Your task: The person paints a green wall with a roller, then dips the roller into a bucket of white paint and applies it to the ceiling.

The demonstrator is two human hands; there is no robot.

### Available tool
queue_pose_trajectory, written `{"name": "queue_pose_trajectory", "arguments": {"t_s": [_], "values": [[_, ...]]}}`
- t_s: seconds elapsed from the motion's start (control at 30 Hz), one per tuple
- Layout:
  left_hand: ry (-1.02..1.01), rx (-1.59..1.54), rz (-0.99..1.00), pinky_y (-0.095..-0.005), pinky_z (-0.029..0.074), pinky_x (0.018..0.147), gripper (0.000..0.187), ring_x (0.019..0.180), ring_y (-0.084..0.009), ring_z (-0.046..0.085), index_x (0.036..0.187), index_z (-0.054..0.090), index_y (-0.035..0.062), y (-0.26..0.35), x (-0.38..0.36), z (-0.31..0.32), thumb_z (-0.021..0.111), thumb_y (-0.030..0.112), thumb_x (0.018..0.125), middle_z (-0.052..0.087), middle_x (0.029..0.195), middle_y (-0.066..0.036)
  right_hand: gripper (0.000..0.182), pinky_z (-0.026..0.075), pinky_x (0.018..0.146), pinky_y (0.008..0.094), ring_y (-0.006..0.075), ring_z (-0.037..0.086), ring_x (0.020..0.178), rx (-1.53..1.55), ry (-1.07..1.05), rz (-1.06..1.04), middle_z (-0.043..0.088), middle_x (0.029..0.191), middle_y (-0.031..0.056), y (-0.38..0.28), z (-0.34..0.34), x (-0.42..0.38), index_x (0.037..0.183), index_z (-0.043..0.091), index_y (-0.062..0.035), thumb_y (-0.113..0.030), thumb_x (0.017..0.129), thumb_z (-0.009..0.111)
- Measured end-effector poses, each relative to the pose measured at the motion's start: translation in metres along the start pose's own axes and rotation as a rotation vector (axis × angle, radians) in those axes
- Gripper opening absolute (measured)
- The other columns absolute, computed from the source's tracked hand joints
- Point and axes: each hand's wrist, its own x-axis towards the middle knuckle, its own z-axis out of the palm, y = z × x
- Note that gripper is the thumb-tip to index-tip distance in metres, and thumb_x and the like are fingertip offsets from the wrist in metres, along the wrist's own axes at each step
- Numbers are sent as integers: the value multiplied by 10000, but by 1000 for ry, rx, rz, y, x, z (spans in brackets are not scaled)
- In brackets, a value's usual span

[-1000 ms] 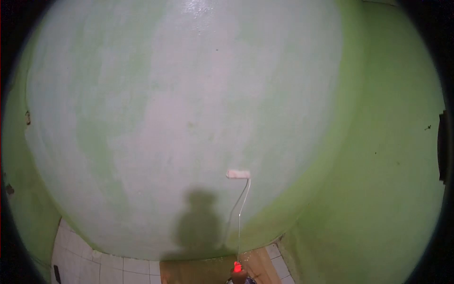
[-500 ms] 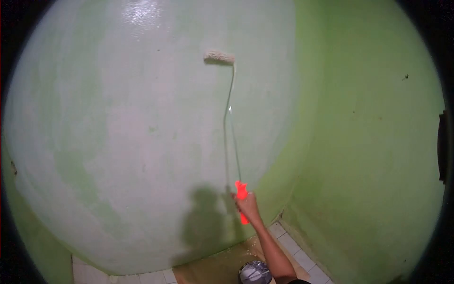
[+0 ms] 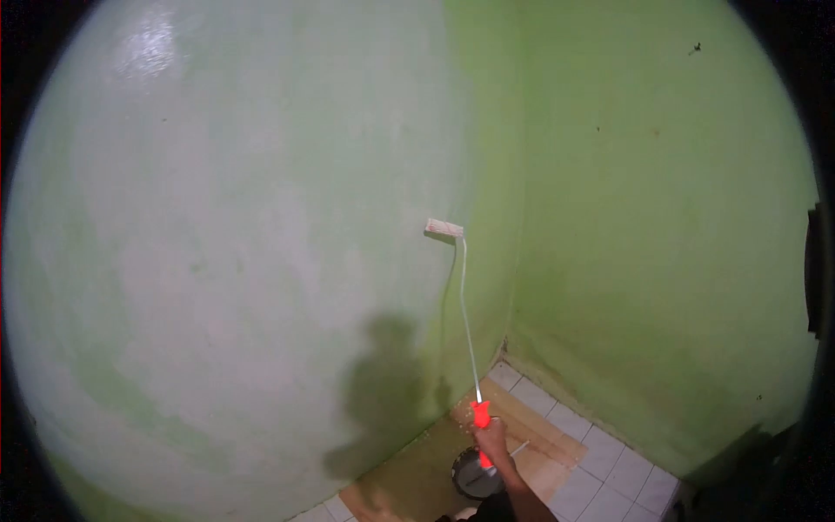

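My right hand (image 3: 490, 438) is wrapped around the orange handle (image 3: 482, 414) of a paint roller, low in the head view. From the handle a long thin metal rod rises to the pale roller sleeve (image 3: 444, 228). The sleeve is at the wall (image 3: 287, 252), near the right edge of its whitish coat, and casts a small shadow just below. Whitish paint lies unevenly there, with green showing through in patches. Beneath my right hand stands a dark round bucket (image 3: 464, 483), partly hidden by the forearm. My left hand is out of view.
A brown sheet (image 3: 400, 483) covers part of the white tiled floor (image 3: 600, 457). The adjoining green wall (image 3: 644, 261) meets the whitish one at a corner on the right. Something dark (image 3: 815, 270) sits at the far right edge. A thin light stick (image 3: 520, 448) shows beside the bucket.
The roller sleeve has moved down the wall and to the right, closer to the corner, with my right hand lower. The view has turned right and down, showing more floor.
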Motion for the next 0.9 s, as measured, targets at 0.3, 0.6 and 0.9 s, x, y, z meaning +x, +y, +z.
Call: {"name": "queue_pose_trajectory", "arguments": {"t_s": [0.3,0.6,0.9], "values": [[98,70,-31,-382,506,644,429,856,-278,611,1303,367,115,31,22,127,393,287,911,567,1108,-143,197,412,458,350,187,553,481,-197,16,-342,506,509,65,-13,-77,78,647,535,28,-123,712,643],[133,-94,-86,-370,507,704,397,932,-283,602,1281,393,112,-10,34,254,381,279,921,556,1142,-145,159,359,433,352,133,452,463,-274,-91,-631,487,482,93,-160,-77,230,626,522,27,-82,699,612],[164,-216,-65,-377,508,691,428,915,-270,590,1243,436,115,-39,4,302,476,338,881,579,1095,-136,274,434,479,403,303,585,538,-373,-75,-676,583,635,193,-47,-55,278,698,565,15,-230,706,687]]}}
